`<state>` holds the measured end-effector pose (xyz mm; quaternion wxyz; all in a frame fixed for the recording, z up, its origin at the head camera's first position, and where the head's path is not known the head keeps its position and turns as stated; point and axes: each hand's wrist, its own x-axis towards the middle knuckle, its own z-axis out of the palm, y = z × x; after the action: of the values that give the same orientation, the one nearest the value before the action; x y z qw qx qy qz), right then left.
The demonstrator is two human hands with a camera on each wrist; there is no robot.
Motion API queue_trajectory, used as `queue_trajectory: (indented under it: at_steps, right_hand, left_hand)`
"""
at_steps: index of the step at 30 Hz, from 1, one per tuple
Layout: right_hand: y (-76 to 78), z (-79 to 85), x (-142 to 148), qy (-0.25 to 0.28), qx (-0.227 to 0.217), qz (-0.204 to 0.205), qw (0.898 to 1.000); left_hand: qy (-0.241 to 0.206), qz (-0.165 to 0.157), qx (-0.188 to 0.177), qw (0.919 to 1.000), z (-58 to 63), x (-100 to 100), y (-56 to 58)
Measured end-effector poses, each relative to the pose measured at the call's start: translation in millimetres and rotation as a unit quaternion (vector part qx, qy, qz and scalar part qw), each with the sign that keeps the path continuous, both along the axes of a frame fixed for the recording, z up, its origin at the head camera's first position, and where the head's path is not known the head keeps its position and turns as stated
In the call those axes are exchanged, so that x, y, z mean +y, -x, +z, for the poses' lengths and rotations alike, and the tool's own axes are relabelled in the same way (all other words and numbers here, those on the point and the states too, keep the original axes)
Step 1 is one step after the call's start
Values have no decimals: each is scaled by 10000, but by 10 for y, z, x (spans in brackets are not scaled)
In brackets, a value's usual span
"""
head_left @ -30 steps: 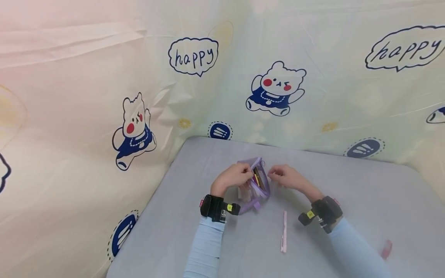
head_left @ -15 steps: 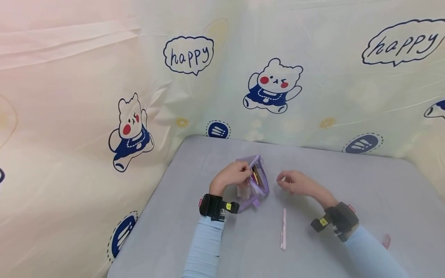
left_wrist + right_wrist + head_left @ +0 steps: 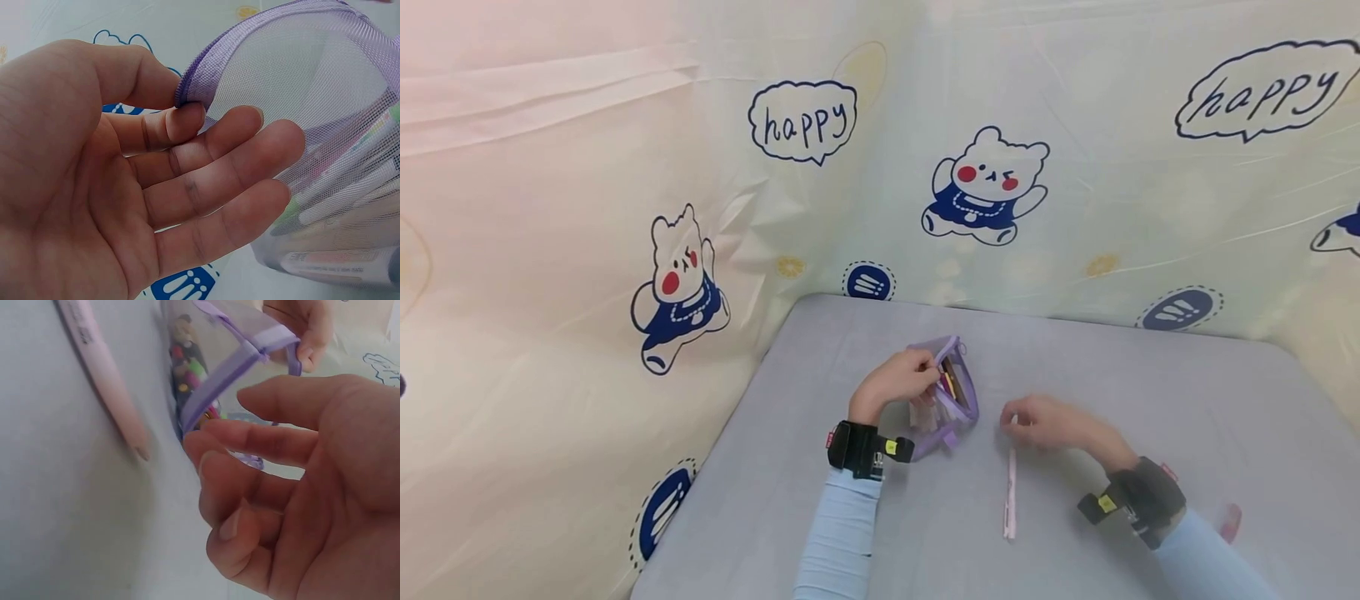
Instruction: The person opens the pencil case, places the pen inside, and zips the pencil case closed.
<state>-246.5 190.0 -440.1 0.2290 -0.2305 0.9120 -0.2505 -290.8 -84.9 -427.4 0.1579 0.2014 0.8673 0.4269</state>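
Observation:
My left hand (image 3: 897, 385) pinches the purple zipped edge of a mesh pencil case (image 3: 219, 62) between thumb and index finger. The other left fingers extend loosely beside the mesh. Several pens (image 3: 356, 187) show through it, and its mouth faces right in the head view. My right hand (image 3: 1048, 423) hovers over the far end of a light pink pen (image 3: 1011, 500) on the table. Nothing lies between its loosely bent fingers. In the right wrist view, the pen (image 3: 103, 375) lies apart from those fingers, and the pencil case is behind them.
A small pinkish-red object (image 3: 1231, 522) lies on the grey table (image 3: 940, 533) by the right forearm. A printed cloth (image 3: 820, 208) hangs behind and to the left of the table. Wrist cameras are strapped to both arms.
My right hand has moved away from the pencil case's mouth, first rightward, then toward me to the pink pen's far end. My left hand keeps its pinch on the case. The head view has shifted slightly.

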Motion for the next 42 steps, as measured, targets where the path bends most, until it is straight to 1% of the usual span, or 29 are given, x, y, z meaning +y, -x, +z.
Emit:
queue_trajectory:
  at_steps: [3,9,12,15,17,22,29,31,34,36,39,42]
  right_hand:
    - [-61,-52,-12,-27,-95,121,9999]
    - [-148,-164,-38,76,-62,524,9986]
    - [-187,-199,-52,164,-50,547,9984]
    - [-229,-228,-72,224,-10,458,9987]
    - [-251,-249,-93,234,162,437,9986]
    - [-286,-289,-136,101,616,311,9976]
    - [-335,-316,-167,132,757,116,9970]
    - [-340,-327,-168,154,860,58,9962]
    - [-324,-342,-150,159,1000,-204,9946]
    - [-295,-355,-128,144,1053,-457,9933]
    - [-248,-365,-104,194,1019,-838,9911]
    - [-202,-368,-85,268,1016,-1000,9894]
  left_hand:
    - [-10,17,13,10000,-6,-6,5]
    - [-2,27,64,10000,-17,-12,18]
    - [9,28,68,10000,-24,-15,16]
    - [-4,24,21,10000,-36,-5,12]
    - [-16,23,-1,10000,-40,0,10]
    - [-84,35,-7,10000,-20,6,10]
    - [-11,20,22,10000,-14,7,4]
    - [-25,22,-6,10000,-15,7,3]
    - [-54,30,-46,10000,-18,5,2]
    - [-66,42,-79,9999,-17,0,-3]
    - [-60,48,-95,9999,-16,-8,-7]
    - [-82,64,-96,9999,-12,-18,-7]
